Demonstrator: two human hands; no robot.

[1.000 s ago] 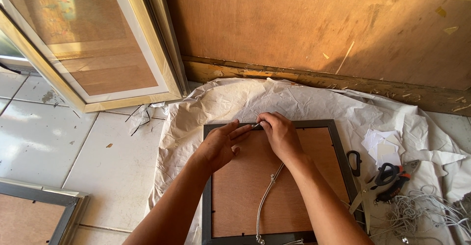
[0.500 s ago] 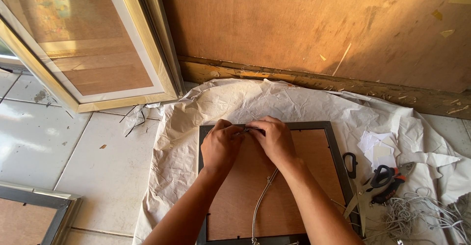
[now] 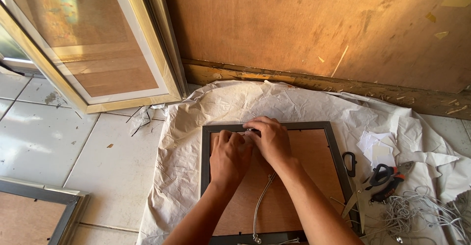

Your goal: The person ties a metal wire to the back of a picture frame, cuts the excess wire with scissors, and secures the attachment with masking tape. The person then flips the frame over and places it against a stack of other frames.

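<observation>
on the crumpled paper sheet [image 3: 230, 100] spread over the tiled floor [image 3: 73, 142], a dark picture frame [image 3: 338, 151] lies face down with its brown backing board [image 3: 314, 156] up. both hands sit together at the frame's 12 o'clock edge. the left hand [image 3: 229, 157] is curled, fingers bent down onto the board just below the top rail. the right hand [image 3: 273, 138] lies at its 1 o'clock, touching it, fingers closed around something small and metallic at the rail; what exactly is pinched is hidden under the fingertips.

half a second ago the hands were a little apart, with a thin metal piece showing between them. now they have drawn together over it, so i judge the work has gone from placing the piece to pressing or fastening it at the top rail.

a braided hanging wire [image 3: 262, 205] runs from under the right wrist toward 6 o'clock across the board. at the frame's 3 o'clock lie scissors [image 3: 351, 169], orange-handled pliers [image 3: 385, 178] and a tangle of wire [image 3: 417, 215]. a gold-edged frame [image 3: 147, 63] leans on the plywood wall [image 3: 319, 29] at 10 o'clock, and another grey frame [image 3: 64, 210] lies at 8 o'clock.
</observation>
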